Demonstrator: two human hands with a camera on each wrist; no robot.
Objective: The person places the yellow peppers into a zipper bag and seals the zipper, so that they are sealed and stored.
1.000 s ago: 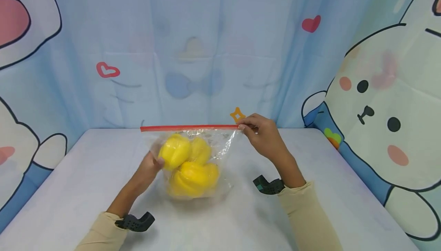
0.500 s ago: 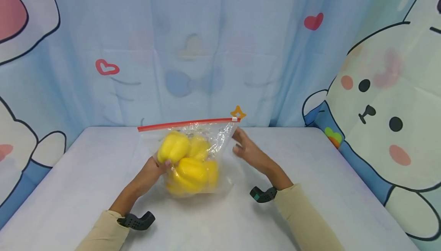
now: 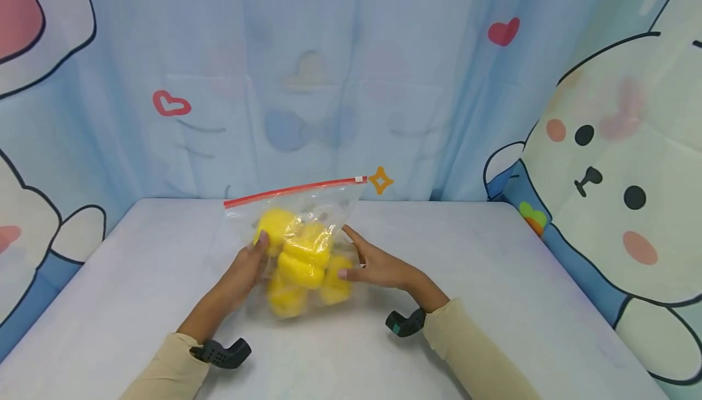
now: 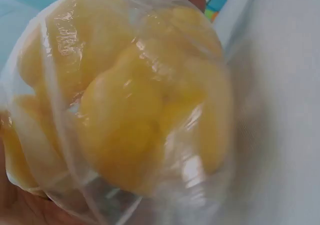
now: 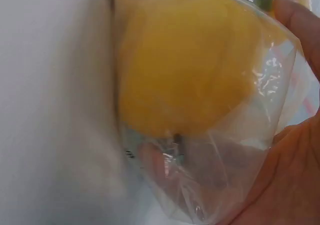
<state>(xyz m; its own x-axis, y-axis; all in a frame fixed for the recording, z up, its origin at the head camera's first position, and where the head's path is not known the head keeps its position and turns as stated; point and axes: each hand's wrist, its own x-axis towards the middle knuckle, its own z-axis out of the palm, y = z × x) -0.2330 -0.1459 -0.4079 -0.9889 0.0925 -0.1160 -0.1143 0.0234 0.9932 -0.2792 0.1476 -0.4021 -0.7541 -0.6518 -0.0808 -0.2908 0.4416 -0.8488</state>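
Observation:
A clear plastic zip bag [image 3: 342, 196] holds several yellow bell peppers [image 3: 303, 260] and stands over the white table. Its red zip strip [image 3: 290, 191] runs along the top, tilted up to the right, with a white slider [image 3: 360, 179] at the right end. My left hand [image 3: 238, 278] grips the bag's left side, thumb in front. From the right, my right hand [image 3: 384, 267] holds the opposite side, its thumb over the front. Peppers [image 4: 125, 125] fill the left wrist view through the film. In the right wrist view, one pepper [image 5: 185, 65] lies beside the thumb.
The white table [image 3: 493, 302] extends around the bag. Behind it hangs a light blue curtain [image 3: 307, 34] printed with hearts and cartoon animals. A dark wrist device [image 3: 222, 354] sits on the left wrist and another dark device [image 3: 407, 322] on the right.
My right hand has left the zip's right end and come down onto the bag's right side. The bag has tilted, its right top corner higher, and the peppers inside have shifted.

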